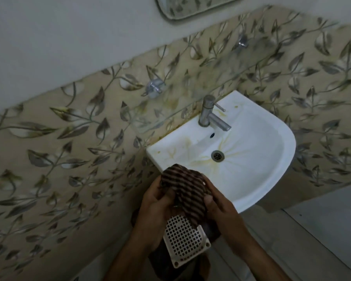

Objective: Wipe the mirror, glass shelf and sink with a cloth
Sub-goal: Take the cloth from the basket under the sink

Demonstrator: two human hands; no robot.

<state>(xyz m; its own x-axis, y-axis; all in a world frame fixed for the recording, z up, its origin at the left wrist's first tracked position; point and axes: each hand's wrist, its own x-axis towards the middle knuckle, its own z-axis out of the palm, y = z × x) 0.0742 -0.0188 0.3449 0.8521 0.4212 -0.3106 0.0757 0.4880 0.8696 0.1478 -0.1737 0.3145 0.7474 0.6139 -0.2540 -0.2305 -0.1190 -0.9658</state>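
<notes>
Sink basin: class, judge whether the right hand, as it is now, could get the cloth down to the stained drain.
Probably yes. The right hand grips the cloth beside the sink rim, and nothing lies between it and the drain.

Readable text: none anywhere in view.
Sink [267, 151]: plain white basin, no maker's mark that can be read.
Tap [208, 114]: bare metal, no lettering or hot and cold marks visible.
Wall tiles [69, 138]: leaf pattern only, no words or numbers.
Cloth [182, 189]: dark striped weave, no label or tag showing.
Mirror [190, 7]: only its lower edge shows, carrying no sticker or print.
White grid cover [182, 240]: square holes only, no stamped text legible.
</notes>
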